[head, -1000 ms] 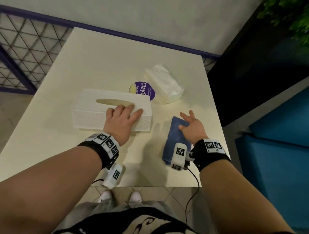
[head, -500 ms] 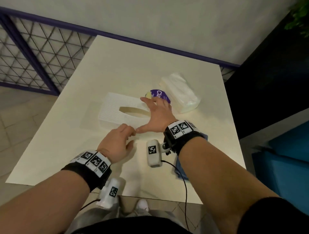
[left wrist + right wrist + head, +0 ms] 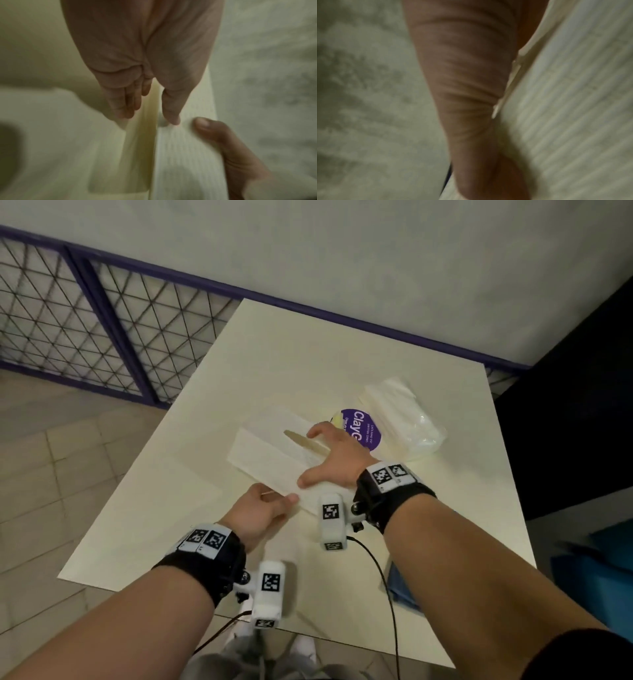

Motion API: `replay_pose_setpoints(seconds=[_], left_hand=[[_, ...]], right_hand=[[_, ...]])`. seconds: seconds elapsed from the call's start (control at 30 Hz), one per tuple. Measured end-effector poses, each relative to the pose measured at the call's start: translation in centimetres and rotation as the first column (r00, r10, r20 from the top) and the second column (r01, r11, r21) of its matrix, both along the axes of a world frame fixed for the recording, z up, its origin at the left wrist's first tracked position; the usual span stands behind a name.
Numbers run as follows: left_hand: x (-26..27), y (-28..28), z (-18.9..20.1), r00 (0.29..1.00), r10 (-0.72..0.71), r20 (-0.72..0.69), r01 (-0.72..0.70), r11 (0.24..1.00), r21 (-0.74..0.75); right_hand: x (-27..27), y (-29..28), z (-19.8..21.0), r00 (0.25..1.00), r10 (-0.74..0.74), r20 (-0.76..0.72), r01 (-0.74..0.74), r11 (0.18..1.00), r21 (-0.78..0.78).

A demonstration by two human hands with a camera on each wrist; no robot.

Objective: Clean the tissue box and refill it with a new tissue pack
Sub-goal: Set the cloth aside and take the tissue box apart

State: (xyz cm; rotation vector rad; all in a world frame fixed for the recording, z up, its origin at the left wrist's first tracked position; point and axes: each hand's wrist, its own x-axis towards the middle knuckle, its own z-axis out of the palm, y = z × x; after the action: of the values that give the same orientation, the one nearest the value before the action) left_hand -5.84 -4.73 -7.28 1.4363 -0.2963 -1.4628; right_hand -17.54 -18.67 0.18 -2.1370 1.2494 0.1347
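Note:
The white ribbed tissue box (image 3: 263,453) sits tilted near the table's middle, its slot facing up. My right hand (image 3: 308,458) spans its top, with the thumb on the near side and the fingers by the slot. My left hand (image 3: 284,498) pinches the box's near edge. In the left wrist view the left hand (image 3: 147,115) has its thumb on the ribbed wall (image 3: 185,155) and its fingers on the other side. The right wrist view shows only my palm against the ribbed box (image 3: 573,108). The new tissue pack (image 3: 404,416) lies at the back right.
A round tub with a purple lid (image 3: 364,428) stands between the box and the pack. A blue cloth (image 3: 400,587) lies under my right forearm near the table's front edge (image 3: 342,642). A mesh fence (image 3: 85,330) stands to the left and a wall behind.
My right hand left the blue cloth and took hold of the box top. My left hand slid off the top and now pinches the near edge. The box has turned and tilted.

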Motion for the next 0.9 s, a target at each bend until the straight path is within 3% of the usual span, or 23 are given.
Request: replay_pose_setpoints(seconds=[0.07, 0.17, 0.3, 0.43, 0.5, 0.67, 0.9], left_hand=[[0.2, -0.3, 0.2, 0.993, 0.003, -0.119, -0.016, 0.994, -0.11], [0.0, -0.6, 0.7, 0.972, -0.073, -0.221, 0.019, 0.971, -0.238], [-1.3, -1.0, 1.3, 0.941, -0.046, -0.336, -0.041, 0.968, -0.247], [-2.1, -1.7, 1.9, 0.947, 0.056, -0.316, -0.124, 0.972, -0.198], [-2.2, -1.8, 2.4, 0.947, 0.07, -0.313, -0.144, 0.965, -0.219], [-1.9, -1.5, 3.4, 0.959, -0.031, -0.28, -0.059, 0.95, -0.306], [-2.2, -1.4, 3.2, 0.952, 0.02, -0.307, -0.123, 0.94, -0.32]], right_hand=[[-0.9, -0.3, 0.4, 0.989, -0.07, 0.133, 0.051, 0.989, 0.14], [-2.1, -0.5, 0.2, 0.967, -0.137, 0.214, 0.085, 0.968, 0.234], [-2.8, -0.7, 0.6, 0.975, -0.114, 0.189, 0.059, 0.96, 0.273], [-2.5, 0.0, 1.9, 0.992, 0.124, 0.01, -0.124, 0.99, 0.068], [-2.6, 0.5, 2.2, 0.987, 0.16, 0.017, -0.161, 0.984, 0.08], [-3.7, 0.9, 2.5, 0.972, -0.064, 0.226, -0.01, 0.95, 0.313], [-4.1, 0.4, 2.1, 0.963, -0.083, 0.256, -0.005, 0.946, 0.325]])
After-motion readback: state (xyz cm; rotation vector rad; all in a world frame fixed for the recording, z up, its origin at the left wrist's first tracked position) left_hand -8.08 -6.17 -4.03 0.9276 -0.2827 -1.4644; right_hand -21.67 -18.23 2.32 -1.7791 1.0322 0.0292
